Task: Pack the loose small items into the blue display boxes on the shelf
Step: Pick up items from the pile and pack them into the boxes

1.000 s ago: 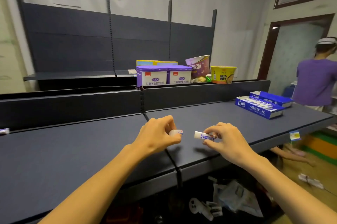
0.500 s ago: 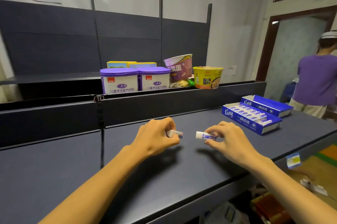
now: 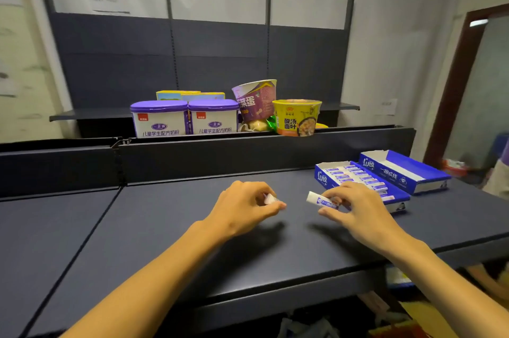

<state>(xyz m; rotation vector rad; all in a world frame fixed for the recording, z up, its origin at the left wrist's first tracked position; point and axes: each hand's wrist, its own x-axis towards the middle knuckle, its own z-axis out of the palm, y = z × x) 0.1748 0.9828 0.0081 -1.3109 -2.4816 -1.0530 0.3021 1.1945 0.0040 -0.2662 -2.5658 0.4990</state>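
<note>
The left hand (image 3: 242,208) is curled around a small white tube-shaped item (image 3: 270,198), of which only the end shows between the fingers. The right hand (image 3: 355,208) pinches a second small white tube with a purple label (image 3: 321,200) between thumb and fingertips, and this one lies almost level. Both hands hang just above the dark grey metal shelf (image 3: 165,227), a little apart from each other.

Just behind the right hand, partly hidden by it, stands a blue cardboard display box with a row of the same white tubes inside (image 3: 355,176). Its near end, close to the right fingers, seems to have free space, but the hand covers most of it. Further to the right of that hand a second blue cardboard display box (image 3: 405,171) lies open, and no tubes are visible in it.

The step in hand is probably the carrying of two loose tubes to the boxes. The next move asks the right hand to turn its tube parallel to the others and lay it in the row, and then the left hand must bring its tube across to the same side.
</note>
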